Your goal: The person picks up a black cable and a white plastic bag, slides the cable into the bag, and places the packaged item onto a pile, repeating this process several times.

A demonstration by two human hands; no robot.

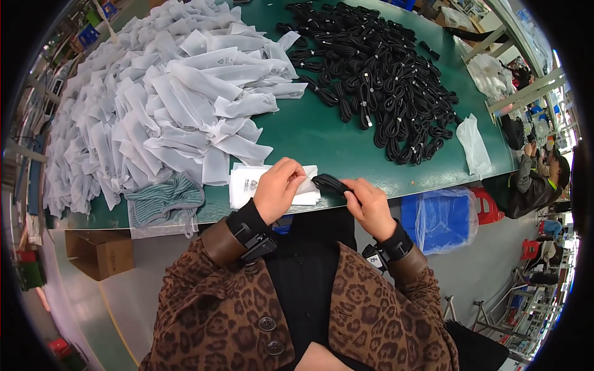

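From the head camera, a green-topped work table point(322, 139) fills the upper part of the picture. On its left half lies a large heap of filled white translucent plastic sleeves point(148, 99), long and flat, several bearing a small dark triangular mark with print too small to make out. At the table's near edge, just in front of the person, sits a short flat stack of empty white plastic bags point(244, 182) with the same dark triangular mark on top. Left of that stack lies a crumpled striped teal cloth point(164, 198), partly over a clear plastic sheet. On the right half of the table spreads a wide pile of coiled black cables point(377, 74), each bundle tied with a small pale band. A loose clear plastic bag point(473, 145) lies at the table's right end. Below the table edge stand a blue plastic-lined bin point(442, 219) on the right and a brown cardboard box point(99, 250) on the left.

The left hand point(278, 188) has thumb and forefinger pinched together on the mouth of a single white plastic bag point(307, 182), the other fingers curled under it. The right hand point(370, 207) is clamped around one coiled black cable bundle point(331, 183), its end touching the bag's opening. Both are held just above the table's near edge.
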